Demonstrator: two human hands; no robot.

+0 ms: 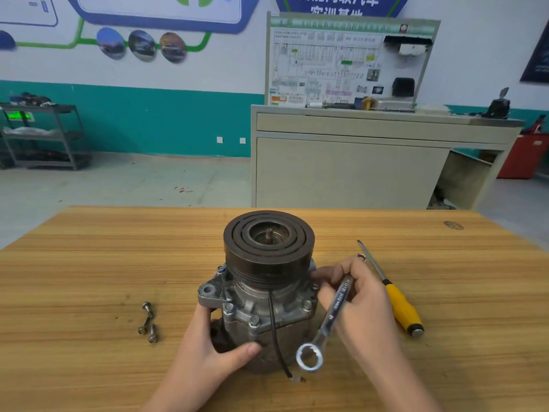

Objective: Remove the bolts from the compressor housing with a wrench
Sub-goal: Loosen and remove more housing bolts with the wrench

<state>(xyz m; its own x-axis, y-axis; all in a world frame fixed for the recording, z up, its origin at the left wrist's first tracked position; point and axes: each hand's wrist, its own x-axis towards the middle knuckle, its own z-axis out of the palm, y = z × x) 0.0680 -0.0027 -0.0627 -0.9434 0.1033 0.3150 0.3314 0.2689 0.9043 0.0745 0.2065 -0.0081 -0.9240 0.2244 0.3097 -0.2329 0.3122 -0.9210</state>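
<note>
table [89, 263]: wood top, everything sits on it within my reach.
compressor [261, 295]: stands upright at the table's near middle, pulley [269, 234] up, so the flange bolts face me. Cast grey body, dark grooved pulley, bare shaft stub in its centre, black wire hanging down the front.
left hand [214, 349]: fingers wrapped round the lower body, thumb across the front. I judge it is there to stop the housing turning under torque.
right hand [356, 295]: grips the wrench [332, 316] mid-shank, fingertips at the flange's right side; ring end hangs free near me, on no bolt.
screwdriver [395, 295]: yellow handle, parked just right of my right hand.
seated bolts [254, 320]: several hex heads in the flange, not yet out.
loose bolts [148, 322]: three lie left of the compressor, clear of the work.
</note>
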